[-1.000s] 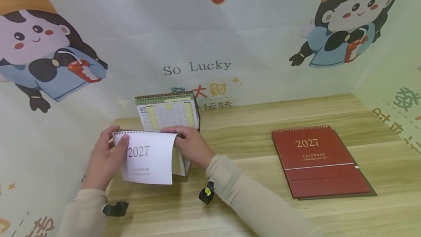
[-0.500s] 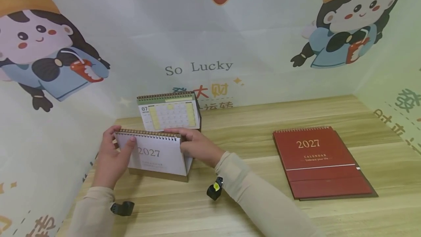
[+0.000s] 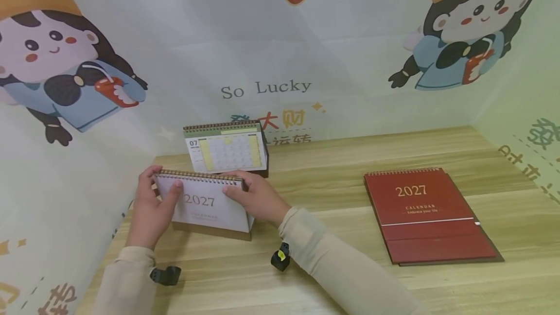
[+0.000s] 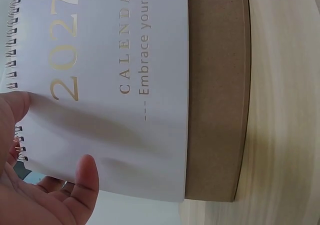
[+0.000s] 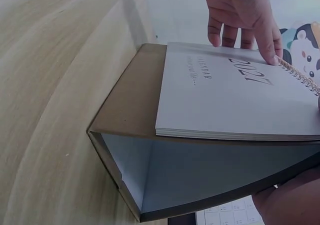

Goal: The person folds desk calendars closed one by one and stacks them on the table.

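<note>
Holding White 2027 Desk Calendar (image 3: 205,205) by Both Upper Ends

The calendar stands on the left part of the wood-grain table (image 3: 315,174), its brown cardboard base (image 4: 217,95) touching the surface. The spiral binding (image 4: 11,50) runs along the top edge. The cover lies against the stand, and the right wrist view shows the hollow end of the base.

Left hand (image 3: 150,208): fingers pinching the upper left corner, thumb on the cover just below the binding, other fingers around the end. Right hand (image 3: 262,201): fingers pinching the upper right corner, thumb on the front, other fingers behind; their full lie is partly hidden.

Surroundings: a 2nd calendar (image 3: 229,152), showing page 07, stands upright just behind. A red 2027 calendar (image 3: 426,203) rests well apart on the right; whether it lies fully flat cannot be told. A printed backdrop (image 3: 350,101) with 2 large cartoon figures and "So Lucky" lettering rises behind the table.
</note>
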`<state>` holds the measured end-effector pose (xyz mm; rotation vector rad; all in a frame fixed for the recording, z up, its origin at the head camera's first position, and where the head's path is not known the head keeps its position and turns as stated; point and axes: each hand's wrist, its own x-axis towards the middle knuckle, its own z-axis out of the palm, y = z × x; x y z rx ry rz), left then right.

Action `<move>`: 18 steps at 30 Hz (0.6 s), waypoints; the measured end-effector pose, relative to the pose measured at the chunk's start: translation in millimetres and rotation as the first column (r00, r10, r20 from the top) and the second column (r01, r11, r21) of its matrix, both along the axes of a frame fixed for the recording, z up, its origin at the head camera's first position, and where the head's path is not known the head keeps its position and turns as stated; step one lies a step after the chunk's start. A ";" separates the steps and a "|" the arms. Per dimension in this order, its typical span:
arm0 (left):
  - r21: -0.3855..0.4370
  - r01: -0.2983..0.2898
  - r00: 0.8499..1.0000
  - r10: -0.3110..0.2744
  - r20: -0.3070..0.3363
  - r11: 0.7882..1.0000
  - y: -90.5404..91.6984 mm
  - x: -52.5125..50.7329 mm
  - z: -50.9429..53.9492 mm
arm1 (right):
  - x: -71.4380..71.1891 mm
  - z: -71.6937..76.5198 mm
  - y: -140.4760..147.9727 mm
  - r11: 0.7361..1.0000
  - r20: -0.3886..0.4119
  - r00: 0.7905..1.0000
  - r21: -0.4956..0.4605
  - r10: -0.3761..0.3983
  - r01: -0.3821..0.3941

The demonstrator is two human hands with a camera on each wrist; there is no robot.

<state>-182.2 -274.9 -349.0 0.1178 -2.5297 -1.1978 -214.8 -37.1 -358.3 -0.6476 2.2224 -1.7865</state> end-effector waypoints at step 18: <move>0.004 -0.012 1.000 0.012 0.018 1.000 0.4 2.0 2.2 | 2.7 -5.3 -4.2 0.998 -0.006 1.000 -0.054 -0.014 0.013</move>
